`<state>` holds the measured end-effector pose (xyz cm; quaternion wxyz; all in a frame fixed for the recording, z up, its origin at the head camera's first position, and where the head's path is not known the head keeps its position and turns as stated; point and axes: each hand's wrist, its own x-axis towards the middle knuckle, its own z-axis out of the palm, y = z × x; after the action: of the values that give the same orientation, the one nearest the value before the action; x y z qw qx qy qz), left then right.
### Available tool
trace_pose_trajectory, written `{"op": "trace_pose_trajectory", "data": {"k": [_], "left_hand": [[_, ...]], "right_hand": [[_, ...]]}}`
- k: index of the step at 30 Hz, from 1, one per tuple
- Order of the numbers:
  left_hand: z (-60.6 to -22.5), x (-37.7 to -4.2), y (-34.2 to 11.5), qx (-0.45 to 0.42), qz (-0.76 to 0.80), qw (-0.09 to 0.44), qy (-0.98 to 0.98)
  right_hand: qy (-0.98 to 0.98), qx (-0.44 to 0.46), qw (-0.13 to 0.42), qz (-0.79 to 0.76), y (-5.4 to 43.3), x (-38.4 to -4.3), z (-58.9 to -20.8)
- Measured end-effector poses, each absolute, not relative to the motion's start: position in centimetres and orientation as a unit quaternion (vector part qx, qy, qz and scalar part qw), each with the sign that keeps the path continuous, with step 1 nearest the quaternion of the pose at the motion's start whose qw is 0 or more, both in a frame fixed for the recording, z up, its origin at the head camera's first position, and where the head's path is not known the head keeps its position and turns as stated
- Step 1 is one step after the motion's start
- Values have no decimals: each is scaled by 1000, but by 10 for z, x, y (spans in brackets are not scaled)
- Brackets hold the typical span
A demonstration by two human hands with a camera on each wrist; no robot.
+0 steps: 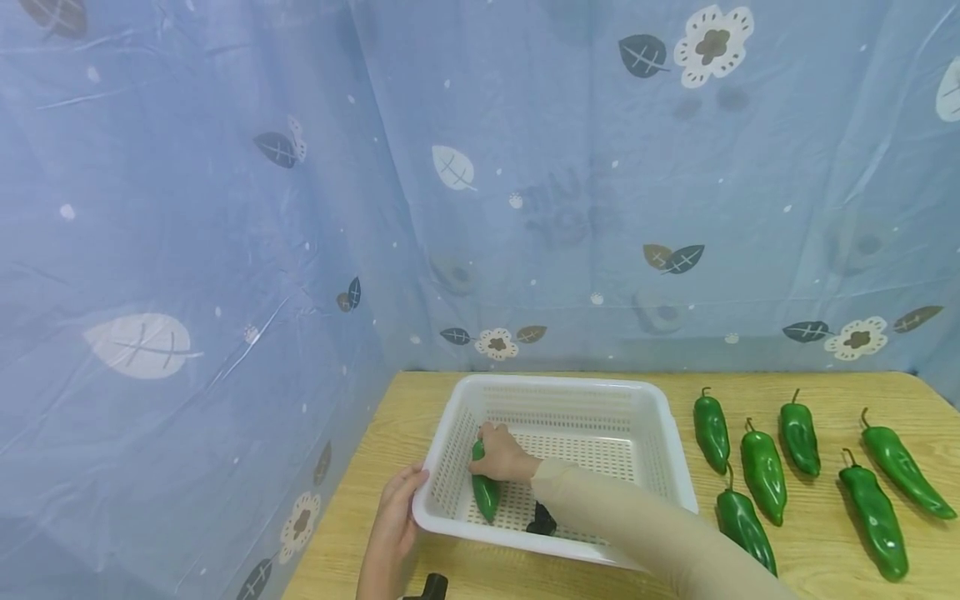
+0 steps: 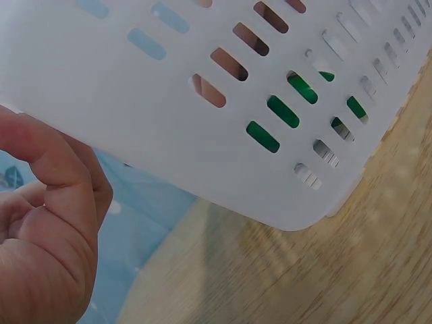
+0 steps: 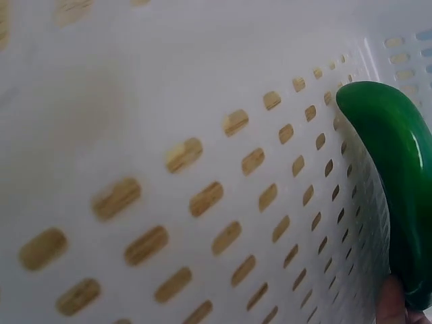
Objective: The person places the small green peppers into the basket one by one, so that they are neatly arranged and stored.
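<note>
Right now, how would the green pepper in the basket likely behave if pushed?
The green pepper may slip a little, since its surface looks smooth and glossy. Its curved, tapering body would probably make it roll unevenly. Pushed leftward, it would likely stop soon against the nearby side of the white basket.

Basket on worktop. One pepper inside, at left end, under right hand. Left hand at near left corner. Six peppers right. Cloth behind.
</note>
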<state>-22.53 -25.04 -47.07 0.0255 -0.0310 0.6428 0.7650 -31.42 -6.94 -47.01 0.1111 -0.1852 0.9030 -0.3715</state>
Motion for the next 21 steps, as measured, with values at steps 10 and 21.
{"op": "trace_pose_trajectory", "data": {"k": [10, 21], "left_hand": [[-469, -224, -251, -20, 765, 25, 643], [-467, -225, -251, -32, 765, 32, 642]], "right_hand": [[910, -184, 107, -355, -72, -314, -469], [904, -196, 115, -361, -71, -312, -470]]}}
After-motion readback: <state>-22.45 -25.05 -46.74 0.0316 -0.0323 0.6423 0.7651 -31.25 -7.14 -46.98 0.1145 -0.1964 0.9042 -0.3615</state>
